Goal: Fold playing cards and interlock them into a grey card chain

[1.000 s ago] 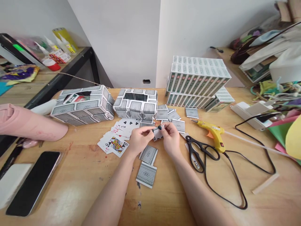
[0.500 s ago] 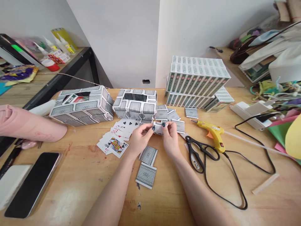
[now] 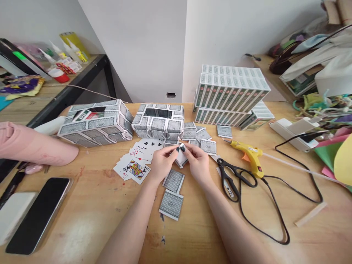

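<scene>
Both my hands meet over the middle of the table around a playing card. My left hand pinches it between thumb and fingers, and my right hand grips its other side close by. Much of the card is hidden behind my fingers. Just below lie two folded cards, patterned backs up. Face-up cards spread to the left of my left hand, a queen on top. Beyond my hands stands a box covered in cards. More folded cards lie past my right hand.
Black scissors and a yellow glue gun with its cable lie right. Stacked card packs stand at the back. A second card-covered box, a pink roll and a phone are left.
The card between my hands has turned, and its lower part now hangs toward me. My fingertips have drawn closer together, with the right hand shifting slightly left.
</scene>
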